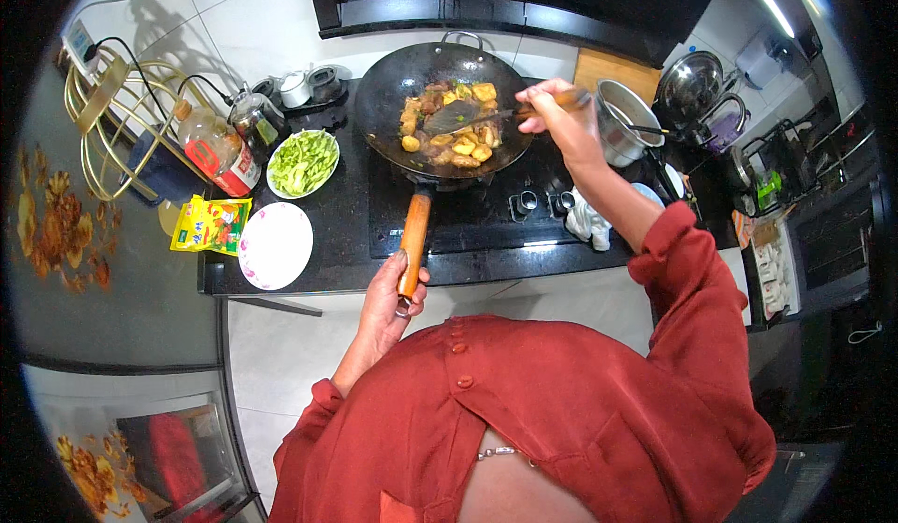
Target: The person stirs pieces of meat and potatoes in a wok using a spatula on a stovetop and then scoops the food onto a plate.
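Observation:
A dark wok point(383, 88) sits on the black stove, its wooden handle pointing toward me. My left hand point(385, 300) is closed round the lower end of that handle. In my right hand point(561, 116) is a spatula point(456, 117), gripped by its wooden handle, with the dark blade down in the food. The food point(468, 144) is browned chunks and yellow pieces, with a few bits of green, heaped in the middle of the wok. Left of the wok stands a bowl of sliced green vegetable point(303, 162).
A white plate point(276, 246) lies near the counter's front edge, beside a yellow packet point(211, 225). Behind them stands a bottle point(220, 144). A metal pot point(625, 121) is close to my right forearm, with a white cloth point(587, 221) on the counter below.

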Action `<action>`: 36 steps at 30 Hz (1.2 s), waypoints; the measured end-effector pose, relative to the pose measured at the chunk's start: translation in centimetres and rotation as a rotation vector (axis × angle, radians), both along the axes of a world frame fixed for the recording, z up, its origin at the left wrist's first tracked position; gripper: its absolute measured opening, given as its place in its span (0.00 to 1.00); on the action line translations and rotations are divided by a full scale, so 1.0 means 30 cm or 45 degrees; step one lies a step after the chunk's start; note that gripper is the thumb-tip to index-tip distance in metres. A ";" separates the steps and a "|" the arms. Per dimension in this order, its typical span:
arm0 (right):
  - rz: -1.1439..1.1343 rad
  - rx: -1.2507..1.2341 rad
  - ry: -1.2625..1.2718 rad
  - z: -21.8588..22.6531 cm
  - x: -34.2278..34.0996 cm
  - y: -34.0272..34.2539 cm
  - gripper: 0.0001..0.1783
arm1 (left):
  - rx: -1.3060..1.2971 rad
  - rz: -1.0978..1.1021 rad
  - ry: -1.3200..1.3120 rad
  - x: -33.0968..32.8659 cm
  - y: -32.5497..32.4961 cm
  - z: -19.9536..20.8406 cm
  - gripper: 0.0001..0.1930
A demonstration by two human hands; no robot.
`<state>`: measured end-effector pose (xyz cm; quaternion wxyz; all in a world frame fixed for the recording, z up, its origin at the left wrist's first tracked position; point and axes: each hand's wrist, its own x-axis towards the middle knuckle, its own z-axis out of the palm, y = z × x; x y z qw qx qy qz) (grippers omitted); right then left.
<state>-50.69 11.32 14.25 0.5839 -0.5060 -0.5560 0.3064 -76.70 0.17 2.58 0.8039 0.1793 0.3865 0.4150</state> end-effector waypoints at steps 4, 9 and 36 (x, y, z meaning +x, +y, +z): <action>0.064 -0.015 0.100 -0.147 -0.015 -0.052 0.08 | 0.011 -0.015 -0.009 0.007 0.003 -0.003 0.14; 0.013 0.050 0.073 -0.216 0.005 0.027 0.07 | 0.033 -0.079 -0.022 -0.001 0.008 0.000 0.12; -0.020 -0.187 0.282 -0.051 -0.028 0.013 0.09 | 0.040 -0.117 -0.023 -0.010 0.018 -0.023 0.12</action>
